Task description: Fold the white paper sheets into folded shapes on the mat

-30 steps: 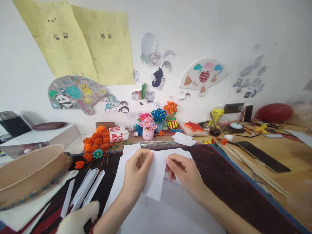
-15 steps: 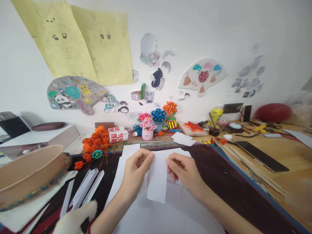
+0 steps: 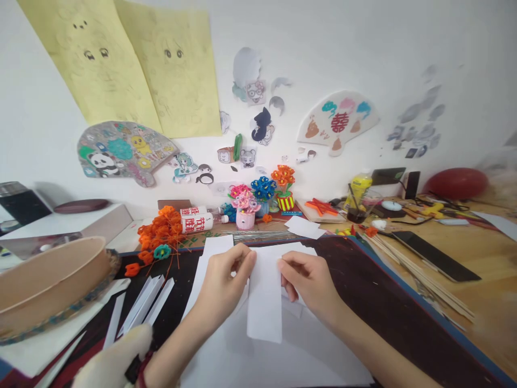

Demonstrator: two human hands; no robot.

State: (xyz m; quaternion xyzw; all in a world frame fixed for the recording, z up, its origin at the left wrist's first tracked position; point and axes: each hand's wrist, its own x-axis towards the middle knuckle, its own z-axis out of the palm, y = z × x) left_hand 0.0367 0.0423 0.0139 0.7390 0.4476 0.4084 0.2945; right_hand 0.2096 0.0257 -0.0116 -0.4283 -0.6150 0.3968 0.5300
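A strip of white paper (image 3: 264, 302) hangs between my two hands above larger white sheets (image 3: 230, 355) on the dark mat. My left hand (image 3: 228, 277) pinches its upper left edge between thumb and fingers. On the opposite edge, my right hand (image 3: 305, 277) grips the strip the same way, fingers curled behind it. Smaller paper pieces lie partly hidden behind the strip and my right hand. Left of my forearm rest several folded white paper strips (image 3: 141, 304).
A round tan hoop-like container (image 3: 52, 275) stands at the left. Orange pipe-cleaner flowers (image 3: 161, 229) and bottles (image 3: 197, 222) lie at the back left. Small flower pots (image 3: 245, 220) line the wall. Wooden sticks (image 3: 420, 277) and a black tablet-like slab (image 3: 436, 256) lie at the right.
The paper strip has swung slightly toward me and right, its lower end now a little lower in view. Both hands keep their pinch. The view has shifted slightly.
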